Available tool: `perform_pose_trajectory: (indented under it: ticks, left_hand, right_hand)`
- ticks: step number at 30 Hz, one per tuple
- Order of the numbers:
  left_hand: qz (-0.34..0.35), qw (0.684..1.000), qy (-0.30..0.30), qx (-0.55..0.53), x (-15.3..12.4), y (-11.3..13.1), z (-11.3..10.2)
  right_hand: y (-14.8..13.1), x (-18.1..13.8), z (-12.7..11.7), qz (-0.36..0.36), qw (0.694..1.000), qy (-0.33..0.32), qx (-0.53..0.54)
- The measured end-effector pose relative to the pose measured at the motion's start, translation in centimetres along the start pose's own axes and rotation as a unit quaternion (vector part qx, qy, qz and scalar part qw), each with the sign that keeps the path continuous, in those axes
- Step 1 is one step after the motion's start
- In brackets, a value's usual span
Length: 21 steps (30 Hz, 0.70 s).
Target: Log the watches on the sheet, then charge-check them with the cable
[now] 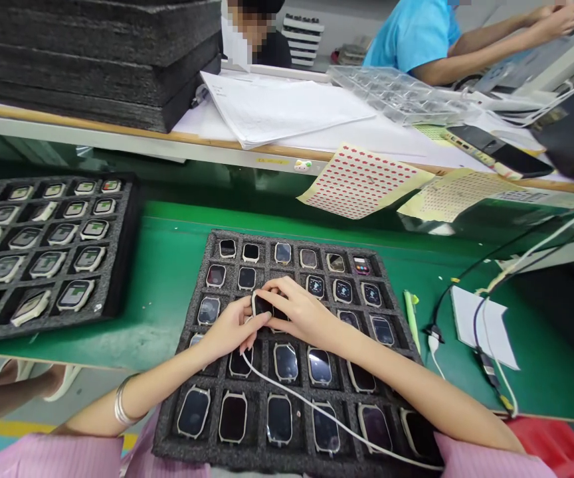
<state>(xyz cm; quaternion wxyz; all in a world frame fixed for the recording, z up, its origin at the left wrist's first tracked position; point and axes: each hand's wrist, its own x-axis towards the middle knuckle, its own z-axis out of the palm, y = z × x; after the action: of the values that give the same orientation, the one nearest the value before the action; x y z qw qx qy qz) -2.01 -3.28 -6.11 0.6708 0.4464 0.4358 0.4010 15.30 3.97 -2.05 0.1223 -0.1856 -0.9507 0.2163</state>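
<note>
Left hand (232, 328) and right hand (301, 313) meet over the middle of a dark foam tray (207, 265), closed in around a small black watch (263, 305) lifted just clear of its row. The left fingers curl in under the near edge, while the right fingers lie bent across the far side and hide part of the face, so both hands seem to have hold of it, though the exact grip is hard to make out. A thin white cable (341, 425) runs from beneath the hands down across the tray, its end hidden from where I stand. Handling like this looks safest with the fingertips on the watch's edges and off the glass, with the cable left slack so it doesn't drag across the neighbouring watches (286, 362) in their slots. Both forearms reach in from the near corners and angle toward each other, wrists low and elbows spread wide, the left one wearing a silver bangle (121, 408) above pink sleeves (32, 458). Off to the left sits a second foam tray (127, 219) of watches on the green bench mat (167, 279), and a green pen (411, 318) lies to the right.
</note>
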Motion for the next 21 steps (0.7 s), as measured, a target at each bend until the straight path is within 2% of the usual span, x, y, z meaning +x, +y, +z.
perform_pose_trajectory:
  ticks: [8,21]
  left_hand:
    - [0.002,1.000,-0.002,-0.001,-0.6,0.2,0.0]
    - [-0.025,0.999,-0.008,0.027,-0.9,0.0,0.3]
  right_hand:
    - [0.0,-0.5,1.3,-0.024,0.996,0.047,0.069]
    - [-0.1,-1.1,2.1,-0.031,0.993,0.084,0.083]
